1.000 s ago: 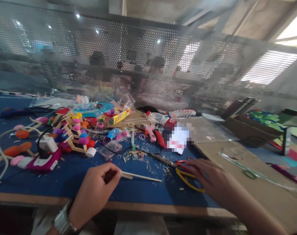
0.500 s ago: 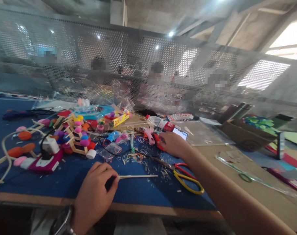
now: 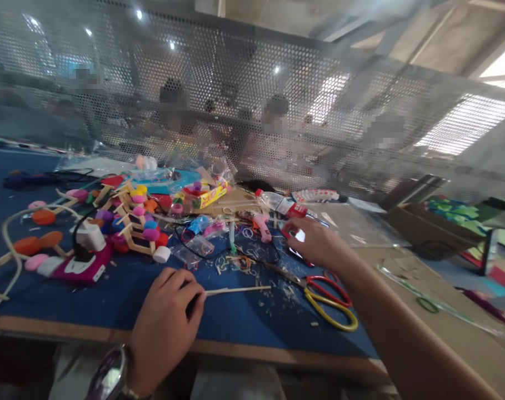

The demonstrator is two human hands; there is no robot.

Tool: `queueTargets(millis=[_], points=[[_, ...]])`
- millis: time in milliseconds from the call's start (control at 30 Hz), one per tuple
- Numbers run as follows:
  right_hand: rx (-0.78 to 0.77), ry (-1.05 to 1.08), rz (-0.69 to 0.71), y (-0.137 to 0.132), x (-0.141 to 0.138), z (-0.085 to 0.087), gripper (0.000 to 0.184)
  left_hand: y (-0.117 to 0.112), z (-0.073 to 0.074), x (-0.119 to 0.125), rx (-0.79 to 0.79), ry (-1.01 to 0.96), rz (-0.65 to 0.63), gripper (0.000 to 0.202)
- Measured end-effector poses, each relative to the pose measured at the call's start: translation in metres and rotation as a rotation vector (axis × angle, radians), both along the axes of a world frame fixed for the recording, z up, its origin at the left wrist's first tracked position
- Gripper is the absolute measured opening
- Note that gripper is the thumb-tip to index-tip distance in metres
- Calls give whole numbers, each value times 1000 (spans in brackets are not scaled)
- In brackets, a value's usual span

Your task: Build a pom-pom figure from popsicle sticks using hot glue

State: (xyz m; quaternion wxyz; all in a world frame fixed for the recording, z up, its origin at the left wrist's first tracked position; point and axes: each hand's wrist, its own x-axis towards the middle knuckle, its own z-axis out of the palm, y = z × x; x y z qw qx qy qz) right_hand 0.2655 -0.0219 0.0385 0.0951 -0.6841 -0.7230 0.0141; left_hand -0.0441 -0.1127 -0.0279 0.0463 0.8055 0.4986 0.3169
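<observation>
My left hand (image 3: 169,319) is closed, pinching one end of a thin wooden stick (image 3: 239,289) between thumb and fingertips just above the blue mat. The stick points right. My right hand (image 3: 313,241) reaches forward, its fingers curled down at a small red and dark object (image 3: 294,255) with a bright patch; its kind is unclear and the fingers partly cover it. A phone (image 3: 319,219) lies behind that hand. Scissors with red and yellow handles (image 3: 329,303) lie below the right forearm. A pink glue gun (image 3: 261,226) is left of the right hand.
Pompoms and a wooden stick frame (image 3: 138,230) crowd the left side, with a purple power strip (image 3: 83,266) and cable. A red-labelled bottle (image 3: 283,204) lies behind. At right stands a cardboard box (image 3: 427,230). A perforated screen (image 3: 235,111) bounds the far side; people sit beyond it.
My view has shifted slightly. The right hand's fingers have curled, with a bright patch now showing between them. The left hand still holds the stick, its far end tilted slightly up.
</observation>
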Motion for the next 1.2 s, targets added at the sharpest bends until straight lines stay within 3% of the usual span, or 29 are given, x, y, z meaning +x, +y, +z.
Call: queueTargets(millis=[200, 333, 433, 600, 767, 900, 1033, 1200], points=[[143, 360, 87, -62, 14, -28, 33, 0, 2, 3, 38, 12, -5, 21], [261, 502, 127, -108, -10, -42, 34, -3, 7, 1, 18, -44, -94, 20], [228, 473, 191, -128, -31, -50, 31, -4, 8, -1, 23, -51, -146, 19], [309, 375, 164, -135, -42, -62, 13, -3, 12, -2, -53, -36, -184, 19], [326, 341, 187, -141, -38, -58, 7, 0, 20, -6, -196, -8, -178, 16], [347, 385, 237, -145, -47, -56, 26, 4, 21, -7, -94, 35, -207, 19], [380, 477, 186, -144, -62, -63, 37, 6, 19, -10, 90, 124, -319, 23], [320, 557, 183, -145, -76, -72, 40, 4, 24, -12, 95, 217, -382, 25]])
